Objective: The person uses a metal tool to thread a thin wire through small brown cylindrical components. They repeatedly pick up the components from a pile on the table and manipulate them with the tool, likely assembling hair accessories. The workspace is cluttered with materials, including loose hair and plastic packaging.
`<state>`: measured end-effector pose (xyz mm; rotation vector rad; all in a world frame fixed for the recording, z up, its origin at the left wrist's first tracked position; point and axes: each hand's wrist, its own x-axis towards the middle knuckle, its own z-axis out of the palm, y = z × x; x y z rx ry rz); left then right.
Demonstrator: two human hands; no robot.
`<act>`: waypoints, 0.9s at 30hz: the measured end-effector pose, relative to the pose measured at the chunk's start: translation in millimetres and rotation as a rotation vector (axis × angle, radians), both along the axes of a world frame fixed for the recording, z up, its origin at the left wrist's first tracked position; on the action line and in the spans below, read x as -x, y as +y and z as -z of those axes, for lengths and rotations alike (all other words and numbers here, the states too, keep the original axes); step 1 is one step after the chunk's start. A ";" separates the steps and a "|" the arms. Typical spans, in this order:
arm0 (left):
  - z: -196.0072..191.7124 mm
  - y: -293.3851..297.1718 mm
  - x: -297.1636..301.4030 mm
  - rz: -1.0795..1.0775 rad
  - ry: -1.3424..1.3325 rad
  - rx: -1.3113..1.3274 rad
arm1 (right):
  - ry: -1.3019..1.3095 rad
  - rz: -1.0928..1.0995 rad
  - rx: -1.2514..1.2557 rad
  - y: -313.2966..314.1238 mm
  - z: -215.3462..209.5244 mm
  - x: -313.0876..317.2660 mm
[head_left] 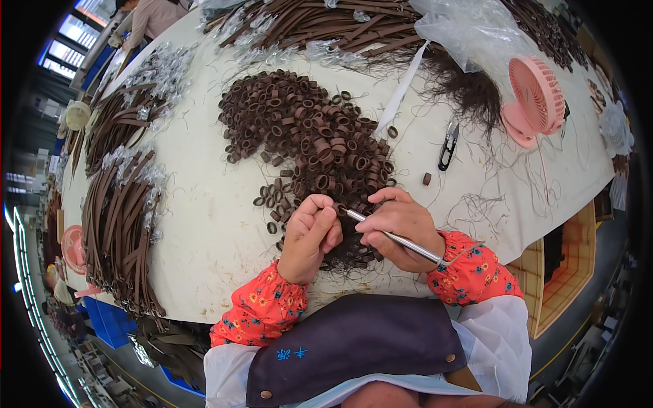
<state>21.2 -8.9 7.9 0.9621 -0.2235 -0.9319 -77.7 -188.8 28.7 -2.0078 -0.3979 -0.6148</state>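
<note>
My left hand is closed in a pinch on a small brown strap loop, held over the near end of a heap. In my right hand is a silver pen-shaped tool, gripped like a pen, with a thin cord trailing from its rear end. The tool's tip points left and meets the loop, or comes very close to it. Beyond both hands spreads a large heap of brown loops, with loose dark threads tangled around its near end.
Thread snips lie right of the heap, near a single loop. A pink fan stands at the far right. Brown straps with clear plastic line the left side; more straps lie at the back. Someone sits far left.
</note>
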 end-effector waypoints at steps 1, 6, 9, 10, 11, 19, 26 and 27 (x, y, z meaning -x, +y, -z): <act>0.1 0.1 0.1 0.001 0.000 -0.003 | -0.005 -0.001 0.014 -0.1 0.2 -0.3; -0.2 0.3 0.3 0.001 0.007 -0.017 | -0.027 -0.003 0.043 1.1 2.2 -1.7; 0.0 0.4 0.2 0.001 0.004 -0.026 | -0.032 -0.001 0.056 1.2 2.7 -2.5; 0.0 0.3 0.3 0.001 0.002 -0.030 | -0.030 0.000 0.059 1.3 3.0 -2.6; 0.2 0.4 0.2 0.003 -0.004 -0.034 | -0.029 0.001 0.062 1.3 3.1 -2.7; 0.7 3.1 -2.9 0.005 -0.014 -0.044 | 0.049 -0.012 -0.080 -1.2 1.8 -0.1; -9.5 6.2 -9.8 -0.258 -0.773 -0.411 | 0.083 0.049 -0.305 -8.8 -4.1 3.6; -11.4 6.5 -13.8 -0.311 -1.013 -0.500 | 0.078 0.051 -0.311 -8.9 -5.3 2.9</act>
